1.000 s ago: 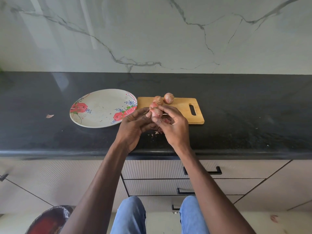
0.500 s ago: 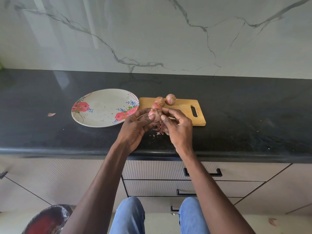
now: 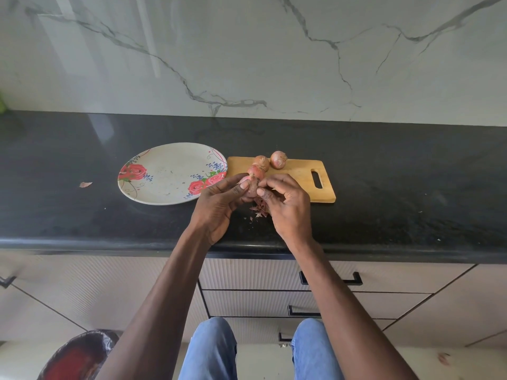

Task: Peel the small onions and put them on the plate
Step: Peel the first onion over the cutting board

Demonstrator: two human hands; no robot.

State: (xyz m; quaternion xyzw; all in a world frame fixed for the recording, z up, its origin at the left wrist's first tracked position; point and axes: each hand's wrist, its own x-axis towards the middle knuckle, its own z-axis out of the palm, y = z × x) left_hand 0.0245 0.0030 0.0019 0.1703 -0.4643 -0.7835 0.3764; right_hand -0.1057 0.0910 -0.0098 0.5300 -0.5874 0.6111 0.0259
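Both hands work together just off the near left corner of the cutting board (image 3: 299, 182), above the worktop (image 3: 411, 187). Left hand (image 3: 219, 198) has its fingers curled round a small onion (image 3: 251, 187), thumb pressed on its near side; judged to be steadying it so it cannot turn. Right hand (image 3: 285, 201) has its fingers bent, thumb and forefinger tips pinched at the onion's right flank, apparently on a flap of skin; the contact itself is too small to confirm. Loose reddish peelings (image 3: 259, 209) hang and lie directly below the hands, just in front of the board's near edge, so waste drops onto the worktop and not onto the board. Three unpeeled onions: one (image 3: 256, 171) on the board touching the held onion's far side as seen, one (image 3: 261, 161) just behind it, one (image 3: 278, 159) beside that at the board's far edge. Floral plate (image 3: 164, 176) sits touching or nearly touching the board's left edge, bare, within easy reach of the left hand for drop-off. A stray peel scrap (image 3: 85, 184) lies well left of the plate. Judgement: first onion partly peeled, none delivered.
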